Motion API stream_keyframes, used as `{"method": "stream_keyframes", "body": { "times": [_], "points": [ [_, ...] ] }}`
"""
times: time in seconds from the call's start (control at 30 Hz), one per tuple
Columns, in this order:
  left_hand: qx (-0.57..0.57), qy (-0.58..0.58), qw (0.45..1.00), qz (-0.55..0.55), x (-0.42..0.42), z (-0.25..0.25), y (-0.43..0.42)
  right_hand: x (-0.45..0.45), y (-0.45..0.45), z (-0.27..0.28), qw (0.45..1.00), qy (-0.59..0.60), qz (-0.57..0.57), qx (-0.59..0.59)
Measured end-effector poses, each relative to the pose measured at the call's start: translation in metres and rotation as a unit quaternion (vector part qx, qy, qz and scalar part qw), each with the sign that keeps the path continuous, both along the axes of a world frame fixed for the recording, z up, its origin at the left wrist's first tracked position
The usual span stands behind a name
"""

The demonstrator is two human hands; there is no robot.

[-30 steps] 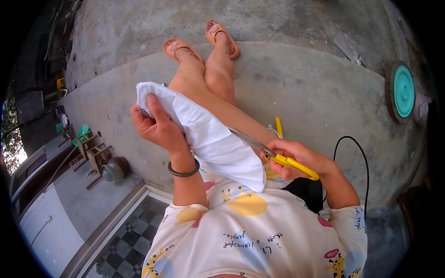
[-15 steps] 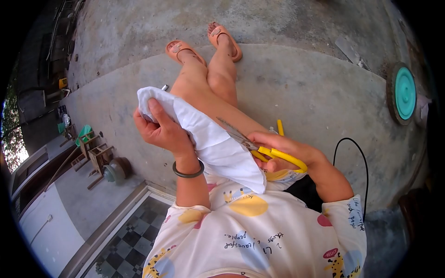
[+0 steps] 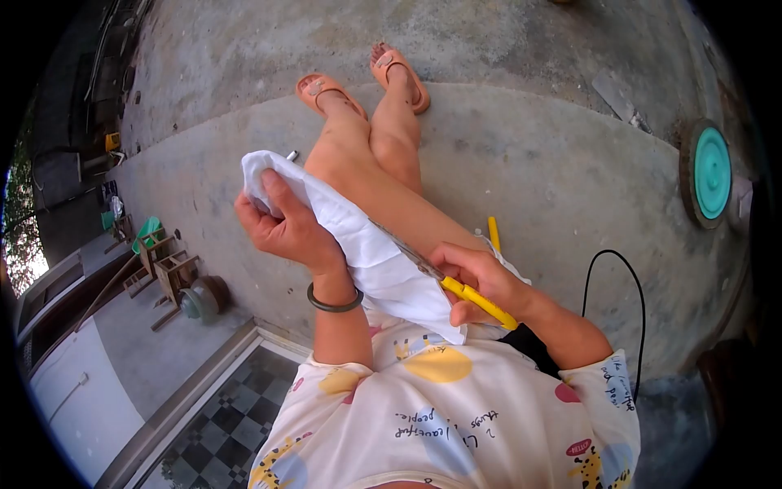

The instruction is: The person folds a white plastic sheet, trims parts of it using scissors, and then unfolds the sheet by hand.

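Scissors [image 3: 479,304] along white cloth [image 3: 366,254]

From where I stand, the left hand [image 3: 287,224] pinches the white cloth's far end above the lap; the right hand [image 3: 482,275] grips the scissors' yellow handles, blades alongside the cloth's edge.

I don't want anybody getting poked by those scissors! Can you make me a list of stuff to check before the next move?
1. Left hand holding the white cloth: ok, it grips the end farther from the body.
2. Right hand on the yellow-handled scissors: ok.
3. Left hand's fingers away from the blades: ok, there is a gap.
4. Blades clear of the bare leg: cannot tell, they overlap in this view.
5. Cloth edge between the blades: cannot tell, too small to see.
6. Black cable away from the scissors: ok, it loops off to the side.
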State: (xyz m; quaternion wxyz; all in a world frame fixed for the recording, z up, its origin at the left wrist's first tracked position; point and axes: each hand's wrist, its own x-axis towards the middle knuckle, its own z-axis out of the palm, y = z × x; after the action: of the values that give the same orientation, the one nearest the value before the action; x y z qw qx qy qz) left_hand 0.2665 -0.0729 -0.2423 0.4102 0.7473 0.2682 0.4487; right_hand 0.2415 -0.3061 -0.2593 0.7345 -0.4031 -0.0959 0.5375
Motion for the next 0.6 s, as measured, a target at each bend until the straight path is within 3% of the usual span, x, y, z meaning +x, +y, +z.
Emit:
{"method": "stream_keyframes", "body": {
  "times": [0.2,0.6],
  "points": [
    [0.086,0.027,0.996,0.027,0.0042,-0.0016,-0.0007,-0.006,-0.0017,-0.007,0.999,-0.046,-0.023,-0.004],
    [0.11,0.053,0.992,0.031,0.0068,0.0033,-0.0068,-0.008,-0.0033,-0.0073,0.999,0.006,-0.05,-0.003]
  ]
}}
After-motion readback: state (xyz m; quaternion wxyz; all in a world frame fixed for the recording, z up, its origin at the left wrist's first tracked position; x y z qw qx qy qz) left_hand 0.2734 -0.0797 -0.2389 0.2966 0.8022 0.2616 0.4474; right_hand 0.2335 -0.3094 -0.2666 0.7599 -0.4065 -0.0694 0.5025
